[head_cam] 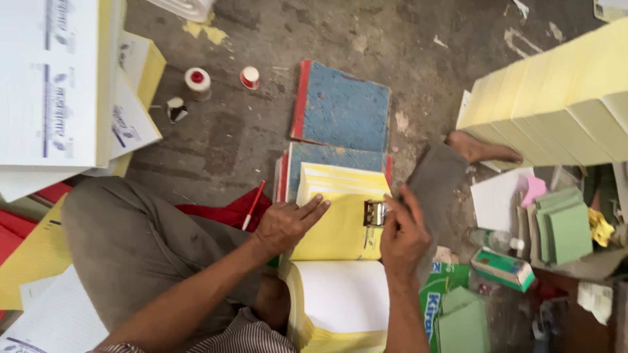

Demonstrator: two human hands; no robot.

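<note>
Resting flat on a yellow paper pad [337, 229], the left hand [284, 225] lies open with its fingers spread and pointing toward a metal clip [375, 212] at the pad's right edge; it grips nothing, only presses the top sheet down. The right hand [402, 235] sits just right of the pad, fingers curled up against the clip and touching it, though whether they pinch it closed or merely rest on it cannot be told. The clip lies between the two hands, nearer the right one. The pad sits on the concrete floor [222, 137], overlapping a blue-covered book with a red spine [327, 157] just beyond it, and a second blue book [341, 104] lies farther beyond. Just nearer the person than the pad is a stack of white sheets with yellow edges [337, 297]. A red pen [254, 204] lies left of the pad, beside the person's bent knee [131, 242]. Well to the right of the pad stand tall stacks of pale yellow paper [556, 104] and some green booklets [566, 229].
</note>
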